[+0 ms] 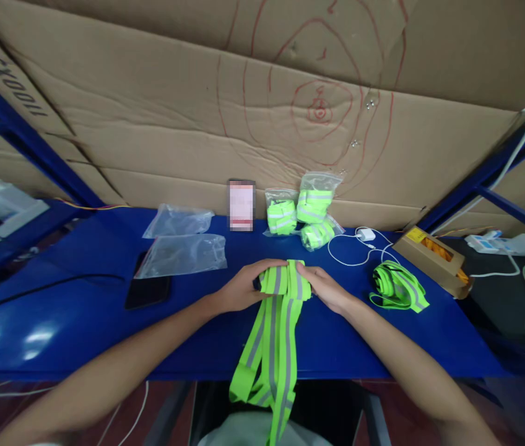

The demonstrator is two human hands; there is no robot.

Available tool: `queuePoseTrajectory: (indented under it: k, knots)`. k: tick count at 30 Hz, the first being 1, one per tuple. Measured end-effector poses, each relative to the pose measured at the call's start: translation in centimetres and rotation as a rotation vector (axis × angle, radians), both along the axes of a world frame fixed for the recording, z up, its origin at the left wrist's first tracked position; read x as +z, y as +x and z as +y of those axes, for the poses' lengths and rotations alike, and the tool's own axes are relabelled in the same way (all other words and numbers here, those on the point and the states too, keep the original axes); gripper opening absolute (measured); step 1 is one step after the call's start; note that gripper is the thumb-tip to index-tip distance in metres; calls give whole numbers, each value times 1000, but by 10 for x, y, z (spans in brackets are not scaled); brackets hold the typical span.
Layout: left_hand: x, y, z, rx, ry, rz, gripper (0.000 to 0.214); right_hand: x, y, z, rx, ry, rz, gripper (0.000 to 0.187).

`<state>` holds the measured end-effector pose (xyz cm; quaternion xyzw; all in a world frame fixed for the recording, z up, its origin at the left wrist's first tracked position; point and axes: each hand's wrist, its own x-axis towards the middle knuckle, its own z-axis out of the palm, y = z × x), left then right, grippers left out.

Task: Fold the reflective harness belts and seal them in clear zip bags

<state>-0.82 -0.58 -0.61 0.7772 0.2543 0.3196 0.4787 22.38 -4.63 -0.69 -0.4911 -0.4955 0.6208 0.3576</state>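
Observation:
Between my two hands is a neon-green reflective strap (274,334) with a grey stripe down its middle. Its upper end is folded into a flat bundle above the table. Loose lengths hang from it past the front edge toward my lap. My left hand (242,286) grips the bundle's left side, thumb along the top. On the right side, my right hand (326,287) pinches it with thumb and fingers. Another coiled green strap (398,286) lies on the table to the right. Behind my hands, several clear bags of folded green straps (314,207) lean against the cardboard.
Two flat plastic bags (182,255) lie on the blue table (337,347) at left, one partly over a dark phone (148,292). A pixelated card (241,205) stands at the back. Right are a white charger with cable (366,235) and an open brown box (432,260).

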Motion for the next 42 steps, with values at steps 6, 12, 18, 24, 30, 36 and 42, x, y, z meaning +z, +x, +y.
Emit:
queuePoseTrajectory:
  k: [6, 12, 18, 24, 30, 36, 42]
  knots:
    - [-12, 5, 11, 247, -208, -32, 33, -3, 13, 5, -90, 566, -337, 69]
    - [-11, 11, 2, 162, -580, -54, 55, 5, 4, -4, -69, 685, -393, 57]
    - [-9, 7, -4, 54, -323, -174, 101, 3, 1, 3, -206, 87, 46, 43]
    - [-4, 2, 2, 138, -63, -74, 51, 6, -1, -2, -83, 39, 50, 47]
    - [-7, 7, 5, 357, -325, -118, 32, 4, 8, -1, -11, 551, -417, 78]
    - [-7, 13, -1, 294, -782, -117, 51, -1, 6, 0, 0, 892, -583, 61]
    - [-5, 8, 4, 284, -334, -195, 72, -3, 8, 2, -52, 840, -539, 55]
